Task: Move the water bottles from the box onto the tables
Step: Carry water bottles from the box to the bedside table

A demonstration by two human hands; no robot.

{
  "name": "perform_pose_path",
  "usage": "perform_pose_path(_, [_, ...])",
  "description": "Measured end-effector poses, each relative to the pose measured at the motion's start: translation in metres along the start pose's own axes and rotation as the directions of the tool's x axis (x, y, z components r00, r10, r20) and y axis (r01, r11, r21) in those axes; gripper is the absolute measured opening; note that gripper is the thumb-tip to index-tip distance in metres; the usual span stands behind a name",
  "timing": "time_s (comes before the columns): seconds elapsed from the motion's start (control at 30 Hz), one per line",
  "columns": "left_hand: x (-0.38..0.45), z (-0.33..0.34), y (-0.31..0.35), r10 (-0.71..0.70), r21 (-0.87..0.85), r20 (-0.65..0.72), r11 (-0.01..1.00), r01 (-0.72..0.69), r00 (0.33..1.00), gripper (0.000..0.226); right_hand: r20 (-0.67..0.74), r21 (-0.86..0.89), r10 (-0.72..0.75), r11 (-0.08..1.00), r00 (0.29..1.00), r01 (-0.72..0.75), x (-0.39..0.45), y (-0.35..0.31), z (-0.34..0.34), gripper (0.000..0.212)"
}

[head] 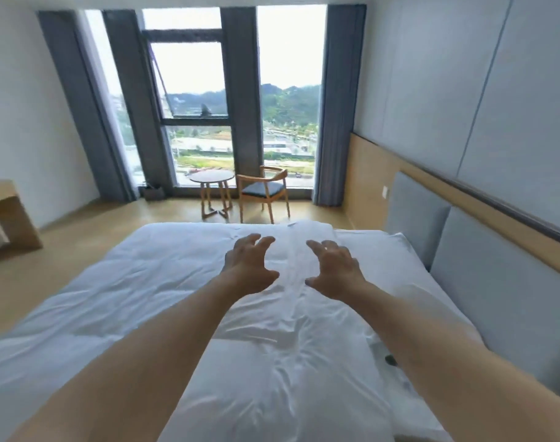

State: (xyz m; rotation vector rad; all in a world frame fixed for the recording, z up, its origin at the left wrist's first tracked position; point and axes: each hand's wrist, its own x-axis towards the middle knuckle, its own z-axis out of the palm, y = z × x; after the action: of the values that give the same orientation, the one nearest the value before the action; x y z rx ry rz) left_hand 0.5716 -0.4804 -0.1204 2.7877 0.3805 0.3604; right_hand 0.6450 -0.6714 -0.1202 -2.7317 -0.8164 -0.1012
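Both arms stretch forward over a white bed (176, 282). Left hand (248, 263) and right hand (334, 269) hover side by side above the duvet, palms facing each other with a gap between them, fingers spread and loosely curved, holding nothing. Can't tell whether either touches the duvet. A raised fold of white bedding (307, 237) lies past the fingertips near the bed's far edge.

No water bottles or box in view, so their position can't be told. Round wooden tabletop (211, 176) on crossed legs stands by the window (189, 100) beyond the bed, well apart from both hands. A wooden armchair (263, 189) with a dark seat stands just beside it, to its right. A light wood desk (4, 212) sits at the left edge against the wall, only partly in frame.

Grey curtains (339, 106) flank the window. A grey padded headboard (483, 282) runs along the right wall, with a white pillow (400, 244) against it. A small dark object (391, 359) lies on the bed near the headboard, too small to identify. The floor (90, 231) is wood-toned.
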Motion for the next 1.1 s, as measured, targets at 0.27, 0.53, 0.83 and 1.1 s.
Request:
perform_pose_path(0.27, [-0.118, -0.125, -0.248, -0.375, 0.063, -0.148, 0.92, 0.387, 0.915, 0.084, 0.066, 0.093, -0.394, 0.917, 0.917, 0.387, 0.028, -0.291, 0.075, 0.087])
perform_pose_path(0.53, [-0.274, -0.21, -0.424, -0.687, 0.017, -0.261, 0.699, 0.715, 0.678, 0.08, 0.162, 0.171, -0.698, 0.716, 0.697, 0.677, -0.004, -0.534, 0.144, 0.087])
perform_pose_path(0.83, [-0.397, -0.263, -0.556, -0.857, -0.043, -0.342, 0.423, 0.905, 0.385, 0.079, 0.175, 0.298, -0.894, 0.446, 0.412, 0.844, -0.036, -0.748, 0.216, 0.086])
perform_pose_path(1.1, [-0.419, -0.325, -0.688, -0.851, -0.128, -0.48, 0.309, 0.943, 0.213, 0.079, 0.106, 0.378, -0.965, 0.263, 0.24, 0.888, 0.001, -0.932, 0.267, 0.084])
